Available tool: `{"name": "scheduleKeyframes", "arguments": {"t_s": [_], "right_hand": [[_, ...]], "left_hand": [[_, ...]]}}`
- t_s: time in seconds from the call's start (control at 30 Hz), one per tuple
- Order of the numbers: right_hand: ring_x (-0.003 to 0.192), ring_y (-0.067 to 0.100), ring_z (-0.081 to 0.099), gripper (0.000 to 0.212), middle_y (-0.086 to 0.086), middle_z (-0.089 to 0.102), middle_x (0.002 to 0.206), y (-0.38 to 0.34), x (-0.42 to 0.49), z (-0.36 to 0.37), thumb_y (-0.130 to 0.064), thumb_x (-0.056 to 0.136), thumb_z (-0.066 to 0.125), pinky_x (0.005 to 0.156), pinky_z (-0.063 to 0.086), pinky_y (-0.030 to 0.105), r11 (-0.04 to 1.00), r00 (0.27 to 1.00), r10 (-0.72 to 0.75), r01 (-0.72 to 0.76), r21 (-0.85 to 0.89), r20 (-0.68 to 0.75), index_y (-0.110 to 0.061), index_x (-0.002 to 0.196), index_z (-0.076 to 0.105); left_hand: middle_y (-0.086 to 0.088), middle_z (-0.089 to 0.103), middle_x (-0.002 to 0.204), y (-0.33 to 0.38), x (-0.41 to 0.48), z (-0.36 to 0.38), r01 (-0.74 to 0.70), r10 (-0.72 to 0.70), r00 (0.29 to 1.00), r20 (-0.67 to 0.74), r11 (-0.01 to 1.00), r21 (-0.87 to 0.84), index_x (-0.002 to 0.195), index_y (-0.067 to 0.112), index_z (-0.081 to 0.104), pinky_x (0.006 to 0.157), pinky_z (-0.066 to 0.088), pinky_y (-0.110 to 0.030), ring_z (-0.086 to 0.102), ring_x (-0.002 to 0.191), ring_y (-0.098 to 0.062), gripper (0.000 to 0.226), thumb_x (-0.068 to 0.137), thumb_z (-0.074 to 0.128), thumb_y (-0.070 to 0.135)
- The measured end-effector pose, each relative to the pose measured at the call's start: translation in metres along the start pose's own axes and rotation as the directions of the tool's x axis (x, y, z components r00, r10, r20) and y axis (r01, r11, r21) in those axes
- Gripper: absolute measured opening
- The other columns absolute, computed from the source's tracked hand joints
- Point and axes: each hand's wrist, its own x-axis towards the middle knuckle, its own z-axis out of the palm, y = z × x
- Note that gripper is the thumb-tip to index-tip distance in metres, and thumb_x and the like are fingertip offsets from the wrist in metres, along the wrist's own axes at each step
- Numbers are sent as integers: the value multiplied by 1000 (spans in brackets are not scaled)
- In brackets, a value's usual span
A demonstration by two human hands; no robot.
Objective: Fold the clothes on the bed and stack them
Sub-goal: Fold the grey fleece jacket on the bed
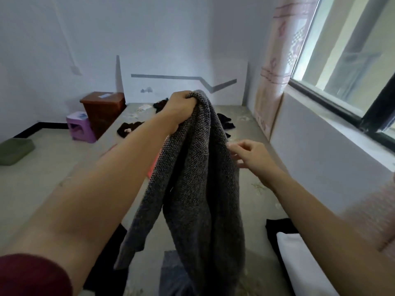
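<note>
One grey sweater (192, 178) hangs above the bed (256, 201) because the left hand (181, 105) squeezes its top, while the right hand (250, 154), fingers loose and apart, reaches for its side, likely to spread it

left hand (181, 105) grips top of grey knit sweater (198, 178), held up over bed (258, 195) | right hand (250, 155) loosely spread at sweater's right edge, contact unclear | dark clothes (130, 129) scattered farther up bed | white folded item (303, 265) lower right | purple stool (80, 129) beside brown bin (102, 111) on floor
</note>
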Motion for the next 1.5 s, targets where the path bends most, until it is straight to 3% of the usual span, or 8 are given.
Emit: {"name": "scheduleKeyframes", "arguments": {"t_s": [0.17,0.33,0.57,0.77,0.93,1.17,1.33,1.5], "right_hand": [[81,15,64,38,-3,67,85,18,-8,45,-52,81,67,64,45,27,908,977,-11,98,-407,212,-14,89,66],[75,17,68,14,6,71,85,19,8,12,-16,95,56,72,57,31,978,967,127,-159,134,219,-9,90,67],[68,12,69,21,2,73,72,-51,38,-48,-17,97,51,68,57,24,916,999,9,4,400,-31,-4,88,64],[60,14,67,29,6,70,67,-65,44,-42,-18,101,41,58,56,23,780,996,53,-84,621,69,-4,87,62],[62,18,65,27,10,67,69,-36,54,-27,-19,100,42,61,56,27,745,984,177,-144,652,15,-2,89,61],[60,18,67,21,10,69,69,7,57,-13,-11,97,49,59,55,27,731,949,299,-163,663,-97,0,85,61],[85,22,59,26,9,61,96,30,30,-28,0,83,64,71,49,33,981,970,192,-195,-6,-147,-5,107,58],[106,5,50,63,-7,52,118,59,2,-24,0,72,75,91,44,31,943,913,160,-28,-332,376,-30,124,57]], "left_hand": [[-8,55,78,7,8,14,-67,66,997,29,996,54,83,15,57,63,39,-26,51,69,-16,19,95,49,28],[-1,36,52,-7,29,-21,-147,209,969,-130,915,374,53,14,36,48,26,-28,34,53,-14,45,89,58,29],[-3,45,54,-48,35,-41,-45,137,979,-151,868,495,54,14,49,51,27,-33,45,61,-21,47,89,61,41],[-1,65,88,-89,-2,-1,-12,15,1000,-19,984,180,112,16,56,63,47,-29,63,78,-16,35,86,67,36],[5,64,118,-136,-72,55,374,-213,833,510,897,-236,111,33,59,97,46,-48,59,114,-16,42,85,43,63],[0,66,94,-123,-71,80,202,-37,866,499,938,-281,107,17,60,74,52,-24,63,77,-4,15,100,47,15],[-2,70,85,-130,-61,85,151,-50,917,395,961,-230,97,16,68,64,52,-22,66,73,-8,22,97,49,4],[-14,70,83,-133,-62,106,120,-68,905,420,988,-98,88,6,70,68,49,-35,61,71,-19,28,86,46,-6]]}}
